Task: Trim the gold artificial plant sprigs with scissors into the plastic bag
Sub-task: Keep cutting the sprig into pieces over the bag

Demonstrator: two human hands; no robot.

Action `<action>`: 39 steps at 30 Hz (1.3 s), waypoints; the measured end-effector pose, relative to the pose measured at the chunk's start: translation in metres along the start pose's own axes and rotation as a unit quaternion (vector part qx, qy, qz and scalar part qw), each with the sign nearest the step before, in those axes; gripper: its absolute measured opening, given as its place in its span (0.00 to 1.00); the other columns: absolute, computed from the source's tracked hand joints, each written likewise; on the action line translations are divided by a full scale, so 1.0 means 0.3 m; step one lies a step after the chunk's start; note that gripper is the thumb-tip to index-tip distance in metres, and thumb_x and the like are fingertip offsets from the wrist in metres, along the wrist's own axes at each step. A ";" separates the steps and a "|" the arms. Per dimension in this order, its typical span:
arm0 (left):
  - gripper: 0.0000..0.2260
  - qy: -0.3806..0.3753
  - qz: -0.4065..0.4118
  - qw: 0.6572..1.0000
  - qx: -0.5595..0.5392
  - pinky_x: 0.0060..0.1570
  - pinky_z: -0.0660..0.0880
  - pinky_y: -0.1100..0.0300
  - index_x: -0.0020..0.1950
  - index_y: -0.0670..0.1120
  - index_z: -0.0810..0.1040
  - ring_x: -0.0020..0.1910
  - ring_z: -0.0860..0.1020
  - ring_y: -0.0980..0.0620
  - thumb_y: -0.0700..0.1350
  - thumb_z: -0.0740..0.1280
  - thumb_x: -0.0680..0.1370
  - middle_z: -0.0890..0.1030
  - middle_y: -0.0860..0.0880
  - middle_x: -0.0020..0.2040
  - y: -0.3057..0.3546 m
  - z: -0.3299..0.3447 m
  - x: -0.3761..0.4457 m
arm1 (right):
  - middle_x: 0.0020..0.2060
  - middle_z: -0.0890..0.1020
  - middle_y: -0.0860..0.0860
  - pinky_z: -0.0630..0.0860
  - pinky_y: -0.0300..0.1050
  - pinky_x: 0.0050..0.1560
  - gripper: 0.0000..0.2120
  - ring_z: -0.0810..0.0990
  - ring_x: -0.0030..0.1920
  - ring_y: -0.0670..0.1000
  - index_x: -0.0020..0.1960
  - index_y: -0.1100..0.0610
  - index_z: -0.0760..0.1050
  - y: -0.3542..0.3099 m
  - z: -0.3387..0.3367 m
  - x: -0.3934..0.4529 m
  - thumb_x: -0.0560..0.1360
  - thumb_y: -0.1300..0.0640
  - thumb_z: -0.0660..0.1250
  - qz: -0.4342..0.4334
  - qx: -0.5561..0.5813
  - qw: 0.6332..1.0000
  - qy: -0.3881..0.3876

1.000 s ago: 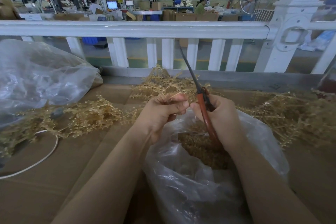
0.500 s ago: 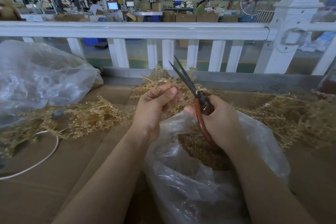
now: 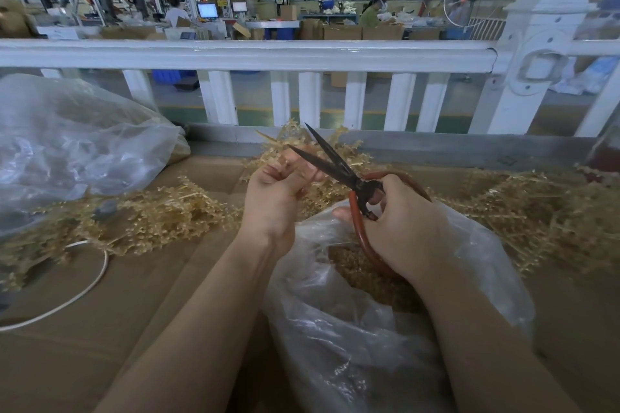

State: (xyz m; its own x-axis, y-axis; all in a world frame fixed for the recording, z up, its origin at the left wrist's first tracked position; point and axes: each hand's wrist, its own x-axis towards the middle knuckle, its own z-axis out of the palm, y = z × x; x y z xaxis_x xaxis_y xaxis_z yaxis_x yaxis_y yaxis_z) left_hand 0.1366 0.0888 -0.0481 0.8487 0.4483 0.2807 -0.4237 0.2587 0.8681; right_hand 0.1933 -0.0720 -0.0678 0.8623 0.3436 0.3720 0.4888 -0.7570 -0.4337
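Observation:
My left hand [image 3: 275, 194] pinches a thin gold sprig [image 3: 285, 157] just above the open clear plastic bag [image 3: 362, 329]. My right hand [image 3: 399, 228] grips the red loop handles of the scissors [image 3: 335, 168]. Their dark blades stand spread apart, with the tips beside the fingers of my left hand and the sprig. Cut gold pieces [image 3: 365, 275] lie inside the bag below my right hand. Loose gold sprigs are heaped to the left [image 3: 151, 214] and to the right [image 3: 536, 211] on the brown cardboard surface [image 3: 117, 329].
A large filled clear bag [image 3: 73, 144] lies at the far left. A white cable [image 3: 84, 285] loops over the cardboard at the left. A white railing [image 3: 268, 55] runs across behind the work surface, with a factory floor and seated people beyond.
The scissor blades, closed and pointing up a second ago, have spread wide and tilted down to the left toward the sprig. My left hand has risen slightly, its fingers now pinching the sprig by the blades.

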 end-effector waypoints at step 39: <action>0.08 -0.007 -0.003 1.000 -0.016 0.48 0.76 0.61 0.48 0.43 0.83 0.40 0.78 0.54 0.39 0.72 0.70 0.83 0.51 0.39 0.001 -0.020 0.008 | 0.32 0.69 0.35 0.65 0.37 0.33 0.39 0.68 0.32 0.39 0.46 0.48 0.75 -0.001 -0.012 -0.005 0.59 0.17 0.48 -0.034 -0.003 0.999 0.031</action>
State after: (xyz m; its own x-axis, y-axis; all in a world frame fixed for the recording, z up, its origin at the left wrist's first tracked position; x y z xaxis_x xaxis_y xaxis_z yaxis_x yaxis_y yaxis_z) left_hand 0.1365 0.0950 -0.0496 0.8553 0.4345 0.2822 -0.4291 0.2889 0.8558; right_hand 0.1913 -0.0744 -0.0653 0.8172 0.3593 0.4506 0.5447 -0.7369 -0.4003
